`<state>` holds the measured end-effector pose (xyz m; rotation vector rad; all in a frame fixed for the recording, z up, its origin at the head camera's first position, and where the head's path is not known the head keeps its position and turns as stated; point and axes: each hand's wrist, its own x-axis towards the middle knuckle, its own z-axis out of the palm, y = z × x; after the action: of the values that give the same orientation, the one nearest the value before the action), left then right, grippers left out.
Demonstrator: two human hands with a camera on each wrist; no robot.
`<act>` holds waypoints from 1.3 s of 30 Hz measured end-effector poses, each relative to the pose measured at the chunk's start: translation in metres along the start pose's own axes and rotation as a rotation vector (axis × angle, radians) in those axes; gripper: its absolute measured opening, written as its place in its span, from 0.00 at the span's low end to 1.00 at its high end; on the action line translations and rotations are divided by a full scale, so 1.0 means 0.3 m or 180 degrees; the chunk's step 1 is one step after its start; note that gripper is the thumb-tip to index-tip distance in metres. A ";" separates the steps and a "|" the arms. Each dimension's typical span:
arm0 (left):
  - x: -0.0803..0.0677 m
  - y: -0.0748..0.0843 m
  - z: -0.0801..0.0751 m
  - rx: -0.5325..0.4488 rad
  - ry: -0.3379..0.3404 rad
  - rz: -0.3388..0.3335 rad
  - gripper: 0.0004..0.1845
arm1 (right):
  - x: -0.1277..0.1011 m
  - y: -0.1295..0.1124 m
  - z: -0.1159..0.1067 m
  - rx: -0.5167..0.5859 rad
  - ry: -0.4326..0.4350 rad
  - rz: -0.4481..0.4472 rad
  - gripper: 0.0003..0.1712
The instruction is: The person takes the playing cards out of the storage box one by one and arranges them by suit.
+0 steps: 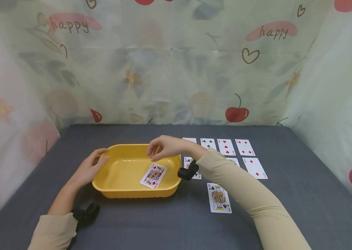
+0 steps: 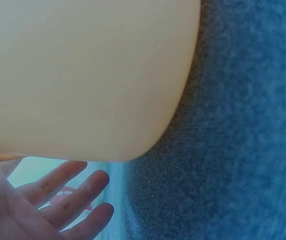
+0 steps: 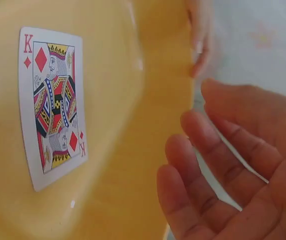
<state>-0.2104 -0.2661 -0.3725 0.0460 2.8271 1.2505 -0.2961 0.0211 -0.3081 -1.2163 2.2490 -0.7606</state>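
A yellow tray (image 1: pixel 108 194) stands on the dark table, and a king of diamonds (image 1: pixel 153 176) lies face up inside it. My left hand (image 1: pixel 90 166) rests at the tray's left rim, its fingers loosely spread beside the outer wall in the left wrist view. Over the tray's right part hovers my right hand (image 1: pixel 167 147), fingers slightly bent and nothing between them. The right wrist view shows the same king (image 3: pixel 55 107) lying apart from those fingertips.
Right of the tray lie face-up cards in two rows, among them a three of hearts (image 1: pixel 226 147) and a diamond card (image 1: pixel 255 168). A king of spades (image 1: pixel 219 198) lies nearer the front. My right forearm (image 1: pixel 241 189) crosses over this area. Patterned curtains (image 1: pixel 169 69) enclose the table.
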 end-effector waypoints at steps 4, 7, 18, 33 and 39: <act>-0.002 0.003 0.001 0.0012 0.0016 -0.0015 0.33 | 0.052 -0.002 0.019 -0.0023 -0.0215 -0.0013 0.18; -0.002 0.004 0.001 0.0009 0.0039 -0.0011 0.33 | 0.080 0.004 0.036 -0.0013 -0.0342 0.0064 0.19; -0.003 0.003 0.000 -0.0013 0.0013 -0.0032 0.33 | 0.153 0.004 0.083 -0.0297 -0.0677 0.0336 0.25; -0.002 -0.003 0.002 -0.0038 0.0001 -0.0014 0.33 | 0.165 0.019 0.131 -0.0529 -0.0909 0.0525 0.23; -0.002 -0.002 0.003 -0.0029 -0.0003 -0.0043 0.33 | 0.161 0.028 0.139 -0.0311 -0.0950 0.0674 0.16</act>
<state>-0.2099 -0.2659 -0.3735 0.0270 2.8158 1.2601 -0.2987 -0.0268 -0.3510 -1.0354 2.1404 -0.3659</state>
